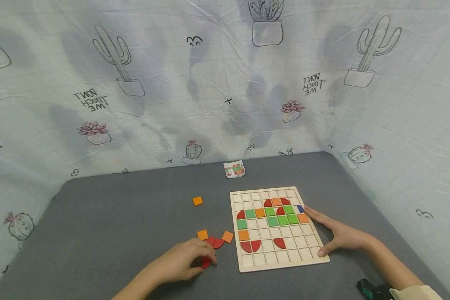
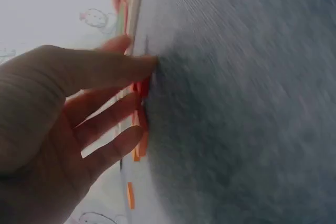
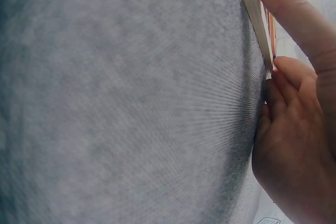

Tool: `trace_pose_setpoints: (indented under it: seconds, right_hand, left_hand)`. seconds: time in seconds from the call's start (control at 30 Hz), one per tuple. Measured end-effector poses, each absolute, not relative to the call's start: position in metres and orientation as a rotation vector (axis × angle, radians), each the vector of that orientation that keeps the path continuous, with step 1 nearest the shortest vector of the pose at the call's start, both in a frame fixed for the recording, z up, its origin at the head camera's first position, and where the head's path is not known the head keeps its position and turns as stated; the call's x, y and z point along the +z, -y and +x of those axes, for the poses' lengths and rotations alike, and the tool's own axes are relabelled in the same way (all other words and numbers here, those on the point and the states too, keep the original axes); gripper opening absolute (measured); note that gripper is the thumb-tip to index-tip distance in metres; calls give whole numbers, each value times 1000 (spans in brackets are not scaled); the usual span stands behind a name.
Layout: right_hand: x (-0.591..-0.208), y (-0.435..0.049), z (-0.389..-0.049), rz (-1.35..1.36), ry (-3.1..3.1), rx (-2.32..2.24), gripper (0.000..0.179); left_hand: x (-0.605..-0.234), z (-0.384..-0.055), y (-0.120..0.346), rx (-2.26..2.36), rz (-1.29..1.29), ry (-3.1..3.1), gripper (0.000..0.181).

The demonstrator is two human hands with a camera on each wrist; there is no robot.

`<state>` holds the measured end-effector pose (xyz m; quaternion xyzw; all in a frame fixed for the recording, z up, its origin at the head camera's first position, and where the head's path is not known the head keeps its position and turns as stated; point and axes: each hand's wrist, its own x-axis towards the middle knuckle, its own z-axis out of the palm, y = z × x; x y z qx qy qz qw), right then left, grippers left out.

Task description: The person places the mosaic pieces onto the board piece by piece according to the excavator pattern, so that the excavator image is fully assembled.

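A wooden grid board (image 1: 264,259) lies on the grey table, with green, orange and red pieces and one blue piece (image 1: 300,208) in its cells. My right hand (image 1: 341,235) rests along the board's right edge, thumb at the near corner and a fingertip by the blue piece. In the right wrist view, its thumb overlaps the board's rim (image 3: 253,11). Left of the board, my left hand (image 1: 183,260) reaches over red quarter-circle pieces (image 1: 218,243), thumb apart from the slightly bent fingers. The left wrist view puts its fingertips right at a red piece (image 2: 144,86).
Loose orange squares lie near the left hand: one (image 1: 202,234) behind it, another (image 1: 228,237) beside the board, a third (image 1: 197,201) farther back. A small patterned card (image 1: 234,169) lies at the table's far edge, before a printed cloth backdrop (image 1: 165,104).
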<state>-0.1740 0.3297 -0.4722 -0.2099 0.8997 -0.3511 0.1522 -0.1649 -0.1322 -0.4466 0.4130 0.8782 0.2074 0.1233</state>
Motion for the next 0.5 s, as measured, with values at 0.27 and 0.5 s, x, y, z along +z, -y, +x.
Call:
trace_pose_setpoints:
  seconds: [0.27, 0.5]
  right_hand:
    - [-475, -329, -176, -572, -2569, -1017, 108]
    - [-477, -330, -175, -588, -2587, -1029, 107]
  left_hand:
    - [-454, -163, 126, 547, 1155, -2738, 20]
    - [-457, -165, 129, 606, 1165, -2679, 36]
